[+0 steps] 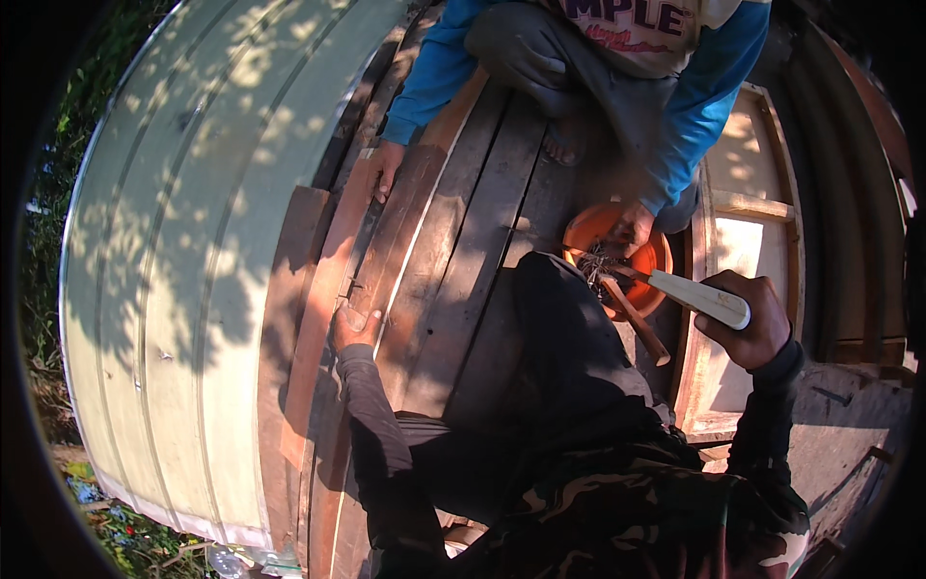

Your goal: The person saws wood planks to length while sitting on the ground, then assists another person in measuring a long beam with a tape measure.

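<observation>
My left hand is at the narrow reddish wooden board, fingers and thumb closed about its edge. Just beyond the fingertips, a nail sticks up from the wood. My right hand grips a tool by its pale, tapered handle. The tool's dark metal end reaches over an orange bowl of loose nails. A wooden-handled hammer rests across the bowl's near rim, its head partly hidden.
Opposite me, a person in blue sleeves has one hand on the boards and another in the bowl. Dark planks lie beneath us. A pale ribbed sheet lies left, a wooden frame right.
</observation>
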Motion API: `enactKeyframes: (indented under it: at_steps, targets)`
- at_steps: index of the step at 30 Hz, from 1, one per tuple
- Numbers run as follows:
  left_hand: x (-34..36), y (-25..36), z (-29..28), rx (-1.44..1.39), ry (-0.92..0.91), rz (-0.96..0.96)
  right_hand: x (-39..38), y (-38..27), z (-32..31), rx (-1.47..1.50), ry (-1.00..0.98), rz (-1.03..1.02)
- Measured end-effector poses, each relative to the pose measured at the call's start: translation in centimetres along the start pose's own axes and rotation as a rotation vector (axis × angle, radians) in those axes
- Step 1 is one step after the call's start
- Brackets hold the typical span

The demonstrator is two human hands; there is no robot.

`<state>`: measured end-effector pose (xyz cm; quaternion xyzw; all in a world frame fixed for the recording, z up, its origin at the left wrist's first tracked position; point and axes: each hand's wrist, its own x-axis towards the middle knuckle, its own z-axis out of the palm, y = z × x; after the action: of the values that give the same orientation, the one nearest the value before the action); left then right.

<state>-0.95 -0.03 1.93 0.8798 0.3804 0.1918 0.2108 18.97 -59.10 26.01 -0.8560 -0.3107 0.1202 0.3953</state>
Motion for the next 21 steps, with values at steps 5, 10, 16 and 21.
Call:
enactKeyframes:
  at_steps: [5, 10, 16, 21]
  targets:
    - [1.6, -1.7, 1.1, -0.081, 0.022, 0.061, -0.2, 1.1, 0.2, 0.017, 0.027, -0.037]
    - [1.8, -1.8, 1.7, -0.014, 0.065, 0.1, -0.6, 1.0, 0.5, 0.012, 0.042, 0.015]
    - [1.7, -1.2, 1.4, -0.022, 0.055, 0.091, -0.8, 1.2, 0.5, -0.001, 0.03, 0.02]
    - [1.7, -1.6, 1.1, -0.005, 0.063, 0.105, -0.8, 1.5, 0.5, -0.002, 0.038, 0.0]
